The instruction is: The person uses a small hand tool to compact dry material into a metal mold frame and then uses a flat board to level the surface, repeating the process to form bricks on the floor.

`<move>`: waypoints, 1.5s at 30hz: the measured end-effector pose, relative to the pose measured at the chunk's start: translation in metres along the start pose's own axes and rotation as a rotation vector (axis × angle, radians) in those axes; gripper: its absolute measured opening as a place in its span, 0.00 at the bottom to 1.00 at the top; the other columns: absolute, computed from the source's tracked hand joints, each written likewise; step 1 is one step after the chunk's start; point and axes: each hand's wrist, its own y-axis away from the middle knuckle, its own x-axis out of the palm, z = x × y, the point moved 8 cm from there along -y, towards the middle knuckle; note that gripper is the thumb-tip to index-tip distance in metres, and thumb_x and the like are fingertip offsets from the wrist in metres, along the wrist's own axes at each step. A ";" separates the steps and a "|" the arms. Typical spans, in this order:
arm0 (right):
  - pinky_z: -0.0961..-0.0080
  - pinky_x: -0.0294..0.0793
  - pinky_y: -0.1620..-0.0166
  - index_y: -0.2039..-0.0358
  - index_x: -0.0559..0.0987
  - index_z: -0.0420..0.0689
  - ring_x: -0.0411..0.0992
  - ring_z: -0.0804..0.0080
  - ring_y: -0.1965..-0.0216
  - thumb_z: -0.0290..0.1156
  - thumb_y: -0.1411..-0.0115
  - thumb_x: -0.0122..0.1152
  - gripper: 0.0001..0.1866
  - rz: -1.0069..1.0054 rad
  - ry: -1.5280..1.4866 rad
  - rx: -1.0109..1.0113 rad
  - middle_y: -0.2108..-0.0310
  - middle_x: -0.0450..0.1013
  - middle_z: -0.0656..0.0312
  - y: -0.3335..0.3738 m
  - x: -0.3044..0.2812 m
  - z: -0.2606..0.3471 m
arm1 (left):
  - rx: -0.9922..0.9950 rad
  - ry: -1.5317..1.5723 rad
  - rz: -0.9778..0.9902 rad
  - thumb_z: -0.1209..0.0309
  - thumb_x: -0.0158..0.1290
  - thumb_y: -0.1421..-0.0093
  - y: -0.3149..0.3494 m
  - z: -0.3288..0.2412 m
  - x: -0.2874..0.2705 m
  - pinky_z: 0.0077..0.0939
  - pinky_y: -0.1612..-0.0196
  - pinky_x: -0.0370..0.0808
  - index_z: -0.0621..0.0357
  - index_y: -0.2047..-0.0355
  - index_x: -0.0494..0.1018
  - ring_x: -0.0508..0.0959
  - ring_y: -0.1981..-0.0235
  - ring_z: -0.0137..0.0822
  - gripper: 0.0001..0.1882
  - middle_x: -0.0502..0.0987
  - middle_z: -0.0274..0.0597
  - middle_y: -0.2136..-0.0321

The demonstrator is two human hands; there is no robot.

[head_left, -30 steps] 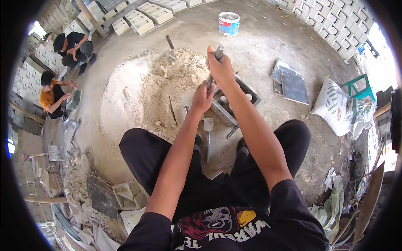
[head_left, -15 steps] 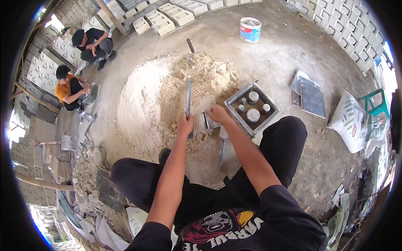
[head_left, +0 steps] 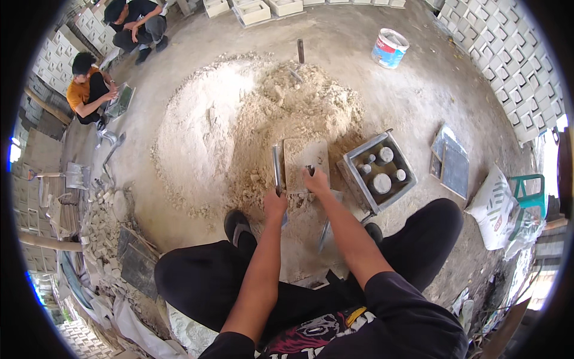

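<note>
Metal box nr. hands holds 5 cyls. (diff. sizes).

The bar in my left hand is smooth, faintly glossy grey metal; whether the dark handle in my right hand is metal, I can't tell. The flat plate below looks matt and dusty. To the right, the box is dull, scuffed metal. The pile is powdery, rough with lumps. Far off, the bucket seems smooth plastic, the right-hand stool green plastic, my trousers matt cloth
</note>
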 end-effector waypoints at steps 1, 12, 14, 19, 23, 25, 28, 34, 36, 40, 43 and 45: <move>0.54 0.71 0.56 0.68 0.74 0.35 0.73 0.40 0.59 0.49 0.45 0.60 0.25 0.030 -0.003 -0.023 0.69 0.75 0.40 0.001 -0.001 0.000 | -0.008 -0.001 -0.037 0.63 0.54 0.43 -0.002 0.004 -0.001 0.49 0.60 0.71 0.64 0.64 0.72 0.77 0.62 0.58 0.15 0.77 0.60 0.68; 0.52 0.70 0.53 0.64 0.74 0.28 0.71 0.34 0.58 0.45 0.42 0.58 0.26 0.119 0.239 -0.103 0.64 0.73 0.31 0.031 -0.042 0.036 | -0.050 0.081 -0.203 0.70 0.49 0.40 -0.037 0.013 -0.014 0.46 0.60 0.72 0.64 0.61 0.72 0.76 0.62 0.57 0.11 0.77 0.57 0.64; 0.52 0.70 0.52 0.61 0.74 0.28 0.71 0.35 0.57 0.49 0.41 0.56 0.29 0.189 0.196 -0.006 0.64 0.73 0.32 0.048 -0.035 0.023 | -0.011 0.150 -0.271 0.71 0.49 0.40 -0.038 0.008 -0.019 0.45 0.60 0.72 0.64 0.61 0.73 0.77 0.62 0.55 0.10 0.77 0.55 0.65; 0.50 0.70 0.55 0.64 0.75 0.30 0.72 0.35 0.60 0.53 0.40 0.53 0.31 0.113 0.116 0.093 0.67 0.74 0.34 0.058 -0.013 -0.024 | -0.046 0.267 -0.375 0.72 0.50 0.42 -0.020 -0.008 -0.014 0.42 0.59 0.72 0.63 0.62 0.73 0.76 0.62 0.53 0.09 0.76 0.53 0.66; 0.49 0.69 0.56 0.66 0.75 0.31 0.72 0.35 0.62 0.53 0.39 0.52 0.30 0.061 0.009 0.108 0.67 0.74 0.35 0.038 0.008 -0.014 | 0.039 0.203 -0.434 0.73 0.50 0.42 -0.011 0.005 -0.024 0.40 0.58 0.72 0.64 0.62 0.72 0.76 0.61 0.52 0.09 0.75 0.53 0.64; 0.49 0.69 0.57 0.67 0.75 0.31 0.72 0.35 0.63 0.52 0.39 0.51 0.29 0.050 -0.024 0.063 0.68 0.74 0.35 0.034 0.013 -0.011 | 0.077 0.203 -0.449 0.74 0.50 0.42 -0.008 0.008 -0.029 0.40 0.58 0.72 0.64 0.61 0.72 0.76 0.61 0.51 0.09 0.74 0.53 0.64; 0.48 0.69 0.58 0.67 0.74 0.32 0.71 0.35 0.64 0.52 0.38 0.51 0.28 0.001 -0.031 -0.031 0.69 0.74 0.36 0.033 0.011 -0.014 | 0.147 0.243 -0.478 0.74 0.49 0.42 -0.009 0.000 -0.036 0.39 0.58 0.72 0.64 0.61 0.72 0.76 0.61 0.52 0.09 0.74 0.53 0.64; 0.48 0.69 0.61 0.69 0.72 0.32 0.71 0.33 0.64 0.47 0.38 0.54 0.25 0.024 -0.079 -0.106 0.71 0.73 0.33 0.055 0.004 0.005 | 0.155 0.227 -0.494 0.74 0.49 0.42 0.014 0.017 -0.042 0.39 0.57 0.72 0.64 0.61 0.72 0.75 0.60 0.51 0.10 0.74 0.53 0.63; 0.47 0.69 0.61 0.69 0.72 0.33 0.71 0.33 0.65 0.47 0.38 0.54 0.24 0.008 -0.108 -0.163 0.72 0.73 0.34 0.058 -0.002 0.013 | 0.143 0.203 -0.513 0.74 0.49 0.41 0.019 0.020 -0.044 0.39 0.57 0.73 0.64 0.60 0.72 0.75 0.60 0.50 0.10 0.74 0.53 0.63; 0.48 0.69 0.63 0.69 0.72 0.33 0.71 0.34 0.67 0.48 0.38 0.54 0.25 0.006 -0.059 -0.189 0.73 0.73 0.36 0.064 -0.013 0.026 | 0.146 0.205 -0.538 0.74 0.50 0.42 0.021 0.008 -0.058 0.39 0.57 0.73 0.64 0.60 0.72 0.76 0.60 0.50 0.10 0.74 0.54 0.62; 0.49 0.69 0.62 0.71 0.73 0.33 0.71 0.35 0.65 0.51 0.38 0.53 0.27 -0.016 -0.031 -0.237 0.71 0.73 0.36 0.069 -0.027 0.027 | 0.175 0.246 -0.552 0.73 0.50 0.42 0.023 -0.010 -0.062 0.38 0.57 0.73 0.65 0.60 0.71 0.76 0.61 0.49 0.11 0.74 0.54 0.62; 0.50 0.69 0.60 0.70 0.73 0.33 0.72 0.36 0.64 0.52 0.38 0.53 0.28 0.000 -0.044 -0.239 0.71 0.73 0.35 0.069 -0.036 0.033 | 0.193 0.258 -0.565 0.73 0.50 0.42 0.021 -0.016 -0.063 0.38 0.57 0.73 0.67 0.60 0.71 0.77 0.61 0.50 0.11 0.74 0.55 0.62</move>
